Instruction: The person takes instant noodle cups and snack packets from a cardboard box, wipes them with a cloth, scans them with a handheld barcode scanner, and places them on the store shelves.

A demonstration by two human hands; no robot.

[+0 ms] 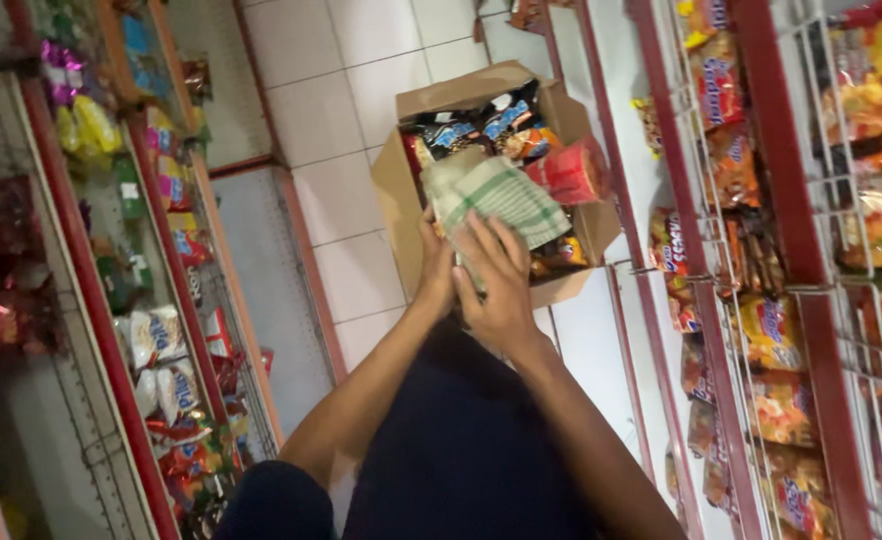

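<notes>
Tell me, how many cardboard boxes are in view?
1. The open cardboard box sits on the white tiled floor in the aisle, full of snack packets, just beyond the left hand and right hand holding a checked cloth. Others may be hidden.

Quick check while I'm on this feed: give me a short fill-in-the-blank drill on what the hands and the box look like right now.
1. Both hands, left hand and right hand, grip a green-and-white checked ____.
2. The cardboard box stands on the white tiled ____.
3. Inside the box, a red packet lies to the ____ of the checked cloth.
4. Wire racks of snack bags line ____ sides of the aisle.

Missing words: cloth; floor; right; both
</notes>
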